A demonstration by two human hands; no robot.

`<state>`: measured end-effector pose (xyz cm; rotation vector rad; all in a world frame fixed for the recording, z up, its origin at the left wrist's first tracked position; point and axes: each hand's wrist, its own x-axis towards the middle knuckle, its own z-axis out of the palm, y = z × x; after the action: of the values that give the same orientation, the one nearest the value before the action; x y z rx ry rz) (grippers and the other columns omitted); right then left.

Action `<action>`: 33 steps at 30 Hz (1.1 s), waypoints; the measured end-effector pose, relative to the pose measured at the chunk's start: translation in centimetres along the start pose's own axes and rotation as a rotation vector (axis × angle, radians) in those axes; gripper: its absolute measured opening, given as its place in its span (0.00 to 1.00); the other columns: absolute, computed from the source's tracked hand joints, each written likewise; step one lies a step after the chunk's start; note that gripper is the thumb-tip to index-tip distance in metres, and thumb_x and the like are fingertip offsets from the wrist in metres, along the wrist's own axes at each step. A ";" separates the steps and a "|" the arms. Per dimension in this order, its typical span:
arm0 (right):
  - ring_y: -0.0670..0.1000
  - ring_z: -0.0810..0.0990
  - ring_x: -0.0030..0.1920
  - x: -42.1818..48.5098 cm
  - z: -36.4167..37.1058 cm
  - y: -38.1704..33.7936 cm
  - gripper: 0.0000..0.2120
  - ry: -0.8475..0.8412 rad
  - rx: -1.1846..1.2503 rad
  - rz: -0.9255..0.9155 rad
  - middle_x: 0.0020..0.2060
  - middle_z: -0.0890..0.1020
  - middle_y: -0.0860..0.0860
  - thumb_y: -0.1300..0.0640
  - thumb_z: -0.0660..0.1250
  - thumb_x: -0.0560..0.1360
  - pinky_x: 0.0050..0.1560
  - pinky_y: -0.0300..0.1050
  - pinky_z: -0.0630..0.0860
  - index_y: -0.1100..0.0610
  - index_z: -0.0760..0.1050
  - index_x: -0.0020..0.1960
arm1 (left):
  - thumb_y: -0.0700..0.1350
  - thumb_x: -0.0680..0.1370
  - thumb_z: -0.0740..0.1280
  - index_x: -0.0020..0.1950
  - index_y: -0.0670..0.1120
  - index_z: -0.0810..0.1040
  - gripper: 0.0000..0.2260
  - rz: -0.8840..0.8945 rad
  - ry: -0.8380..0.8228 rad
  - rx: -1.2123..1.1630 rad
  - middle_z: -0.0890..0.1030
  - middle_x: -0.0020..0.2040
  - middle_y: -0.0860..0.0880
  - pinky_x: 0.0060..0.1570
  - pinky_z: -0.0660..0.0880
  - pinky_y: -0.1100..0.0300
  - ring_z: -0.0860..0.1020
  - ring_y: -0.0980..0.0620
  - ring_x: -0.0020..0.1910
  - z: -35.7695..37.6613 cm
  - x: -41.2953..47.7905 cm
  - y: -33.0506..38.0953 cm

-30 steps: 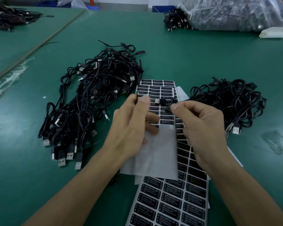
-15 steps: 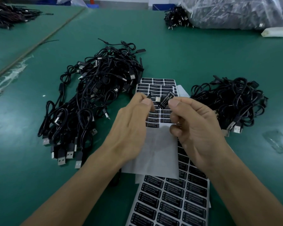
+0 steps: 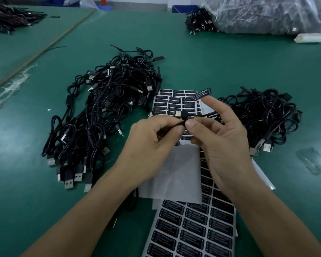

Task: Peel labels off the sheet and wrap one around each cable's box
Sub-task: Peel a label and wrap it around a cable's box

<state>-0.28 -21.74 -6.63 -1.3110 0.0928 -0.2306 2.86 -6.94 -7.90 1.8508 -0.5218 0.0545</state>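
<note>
2 hands: they meet at the centre of the frame above the label sheet, thumb tips touching.
Left hand (image 3: 152, 140): fingers are curled, with the grip closed between thumb and forefinger on a black cable (image 3: 184, 116).
Right hand (image 3: 224, 143): the thumb tip pinches the same cable against the fingers behind it, just right of the left thumb. The forefinger points up and away.
Cable: it runs from the pinch toward the right, across the right hand's fingers. Its silver plug (image 3: 178, 113) pokes out just above the left thumb.
Box: hidden between the thumbs, so I cannot tell its outline.
Label (image 3: 202, 93): 1 black label, peeled and tilted, stuck by 1 end to the right forefinger tip in the air above the sheet's upper right corner.
Label sheet (image 3: 193, 232): flat on the worktop from the centre to the lower edge, with rows of black labels reading LED CONTROLLER.
Backing paper (image 3: 176, 175): a bare white sheet lying across the middle of the label sheet, under the hands.
Left pile (image 3: 104, 117): tangled black cables left of centre, reaching the sheet's upper left corner.
Right pile (image 3: 263, 115): more cables right of centre, just beside the right hand.
Worktop (image 3: 211, 58): green.
Upper right: a plastic bag (image 3: 267, 13) of cables.
</note>
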 end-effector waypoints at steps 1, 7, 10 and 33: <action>0.43 0.82 0.39 0.0 -0.1 0.0 0.23 0.006 -0.006 -0.003 0.36 0.83 0.47 0.67 0.73 0.73 0.42 0.35 0.77 0.45 0.76 0.61 | 0.45 0.79 0.69 0.52 0.54 0.85 0.07 -0.009 0.001 -0.044 0.83 0.36 0.55 0.40 0.80 0.57 0.80 0.57 0.36 -0.1 0.0 -0.1; 0.43 0.83 0.41 0.4 -0.1 0.3 0.24 0.023 -0.027 -0.036 0.37 0.84 0.48 0.65 0.73 0.73 0.45 0.34 0.77 0.46 0.72 0.62 | 0.44 0.74 0.75 0.46 0.49 0.83 0.03 -0.055 0.083 -0.196 0.86 0.37 0.49 0.40 0.83 0.57 0.86 0.49 0.37 -0.2 0.1 -0.3; 0.42 0.83 0.42 0.5 -0.1 0.2 0.25 0.034 -0.079 -0.108 0.37 0.84 0.46 0.66 0.73 0.74 0.47 0.33 0.77 0.45 0.70 0.63 | 0.46 0.73 0.72 0.43 0.52 0.84 0.02 -0.079 0.083 -0.128 0.86 0.36 0.50 0.36 0.81 0.58 0.85 0.51 0.35 -0.5 0.1 -0.5; 0.48 0.81 0.38 0.5 0.4 1.1 0.08 0.012 -0.069 -0.033 0.35 0.84 0.51 0.61 0.71 0.76 0.36 0.36 0.75 0.52 0.85 0.40 | 0.42 0.78 0.72 0.42 0.48 0.87 0.06 -0.184 0.082 -0.221 0.85 0.34 0.47 0.35 0.80 0.60 0.83 0.51 0.33 -0.5 0.4 -0.7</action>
<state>0.38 -21.21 -7.57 -1.3802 0.0896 -0.2656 3.58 -6.41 -8.23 1.6651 -0.2871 -0.0488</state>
